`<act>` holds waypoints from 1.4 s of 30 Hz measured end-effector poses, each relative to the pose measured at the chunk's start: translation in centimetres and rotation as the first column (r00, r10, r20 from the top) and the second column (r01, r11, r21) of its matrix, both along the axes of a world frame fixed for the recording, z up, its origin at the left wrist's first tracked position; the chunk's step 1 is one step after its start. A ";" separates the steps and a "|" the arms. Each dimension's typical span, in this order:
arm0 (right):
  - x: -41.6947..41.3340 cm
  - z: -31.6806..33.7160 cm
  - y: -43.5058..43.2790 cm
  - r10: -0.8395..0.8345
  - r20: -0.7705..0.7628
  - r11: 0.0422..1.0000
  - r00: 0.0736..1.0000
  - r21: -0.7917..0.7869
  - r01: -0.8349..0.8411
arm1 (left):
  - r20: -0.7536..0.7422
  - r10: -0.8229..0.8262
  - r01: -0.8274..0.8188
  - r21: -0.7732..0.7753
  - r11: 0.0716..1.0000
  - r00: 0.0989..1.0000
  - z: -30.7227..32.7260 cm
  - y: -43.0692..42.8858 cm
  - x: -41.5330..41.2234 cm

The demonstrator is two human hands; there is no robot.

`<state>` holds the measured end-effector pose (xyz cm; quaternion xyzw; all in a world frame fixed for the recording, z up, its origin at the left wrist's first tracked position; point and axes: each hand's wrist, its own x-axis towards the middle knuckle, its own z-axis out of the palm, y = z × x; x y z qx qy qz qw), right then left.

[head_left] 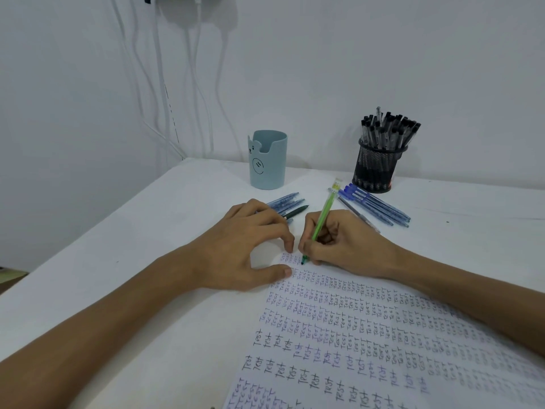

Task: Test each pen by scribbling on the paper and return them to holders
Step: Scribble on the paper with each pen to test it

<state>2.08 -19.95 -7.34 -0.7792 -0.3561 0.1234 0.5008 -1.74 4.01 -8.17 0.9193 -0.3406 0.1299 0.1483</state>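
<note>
Green pen [323,216]: light, stiff, likely slick plastic barrel; tip on far-left corner of paper [354,335]. Right hand [342,240] fingers [306,246] pinch barrel low near tip, best hold. Left hand [244,246] loosely spread, grasps nothing, fingertips pin paper to tabletop [177,216].

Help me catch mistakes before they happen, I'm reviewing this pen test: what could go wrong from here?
1. The paper near the green pen tip is already crowded with TEST marks, so a faint new scribble could be missed.
2. The loose blue pens lie close behind the right hand; a sweep of the wrist might scatter them.
3. The black mesh holder looks packed, so pushing another pen in may be awkward.
</note>
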 end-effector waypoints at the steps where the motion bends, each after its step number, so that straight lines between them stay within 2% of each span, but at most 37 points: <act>1: 0.1 0.0 0.0 -0.006 0.000 1.000 1.000 0.001 0.006 | 0.002 0.000 0.000 0.000 1.000 1.000 0.0 0.0 0.0; 26: 0.3 0.1 -0.1 -0.034 0.006 0.999 0.999 0.001 0.034 | -0.006 -0.012 0.012 -0.002 1.000 1.000 -0.2 0.1 0.0; 37: 0.1 0.1 0.1 -0.096 0.095 0.994 0.991 -0.044 0.101 | 0.009 -0.008 0.008 0.014 1.000 1.000 -0.1 0.0 0.0; 39: 0.3 0.1 0.2 -0.141 0.046 0.990 0.989 -0.024 0.142 | 0.015 -0.004 0.004 0.025 1.000 1.000 -0.1 0.0 0.0; 42: 0.6 0.4 0.3 -0.168 -0.123 0.983 0.978 0.055 0.176 | 0.042 -0.008 0.006 0.055 0.998 0.999 0.2 0.1 -0.1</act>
